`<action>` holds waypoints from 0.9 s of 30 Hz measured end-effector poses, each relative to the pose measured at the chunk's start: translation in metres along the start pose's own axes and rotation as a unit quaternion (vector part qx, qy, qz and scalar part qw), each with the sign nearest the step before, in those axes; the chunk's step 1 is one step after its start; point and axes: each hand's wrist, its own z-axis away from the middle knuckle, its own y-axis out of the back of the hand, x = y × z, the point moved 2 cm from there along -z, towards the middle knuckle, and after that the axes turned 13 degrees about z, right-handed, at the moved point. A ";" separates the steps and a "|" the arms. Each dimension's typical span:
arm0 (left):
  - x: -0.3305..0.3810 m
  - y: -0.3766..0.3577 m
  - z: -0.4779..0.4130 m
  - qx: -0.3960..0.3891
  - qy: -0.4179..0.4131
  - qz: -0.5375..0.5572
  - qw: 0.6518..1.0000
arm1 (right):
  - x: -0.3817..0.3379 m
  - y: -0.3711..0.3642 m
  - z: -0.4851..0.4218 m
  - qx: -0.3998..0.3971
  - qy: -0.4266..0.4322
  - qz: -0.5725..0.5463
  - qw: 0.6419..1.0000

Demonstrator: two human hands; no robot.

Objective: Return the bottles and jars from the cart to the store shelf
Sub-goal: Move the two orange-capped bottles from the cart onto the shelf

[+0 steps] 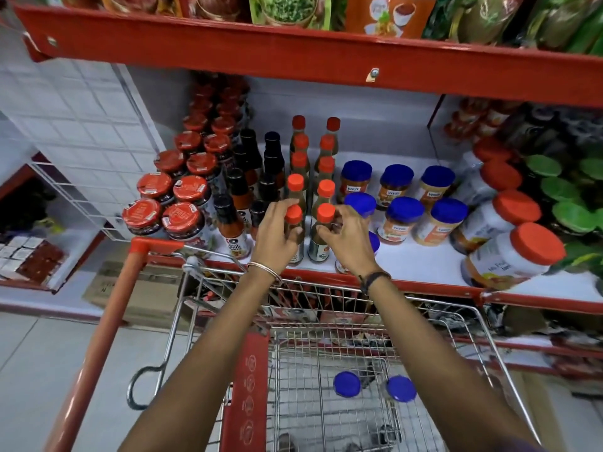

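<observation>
My left hand (277, 233) and right hand (347, 239) each grip an upright orange-capped sauce bottle (293, 236) at the shelf's (424, 283) front edge, with two blue-lidded jars (347, 384) standing in the cart (473, 321) directly below my wrists.

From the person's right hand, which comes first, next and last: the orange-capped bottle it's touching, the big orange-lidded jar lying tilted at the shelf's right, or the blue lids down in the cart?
1. Orange-capped bottle, under the right hand.
2. Blue lids, below in the cart.
3. Big orange-lidded jar, far right of the shelf.

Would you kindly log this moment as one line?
left hand: grips orange-capped bottle | right hand: grips second orange-capped bottle | cart: two blue-lidded jars left
</observation>
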 end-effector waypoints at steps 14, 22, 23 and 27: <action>0.017 0.003 0.014 -0.039 -0.035 -0.026 0.998 | 0.003 0.004 0.007 -0.011 0.004 0.009 1.000; 0.045 -0.005 0.076 0.017 -0.102 0.015 0.995 | 0.021 0.043 0.078 0.061 0.000 -0.071 0.996; 0.045 -0.012 0.088 0.002 -0.100 0.026 0.995 | 0.029 0.047 0.092 0.071 -0.004 -0.071 0.995; 0.031 -0.045 0.140 -0.082 -0.032 0.064 0.994 | 0.087 0.042 0.147 0.047 -0.046 -0.031 0.997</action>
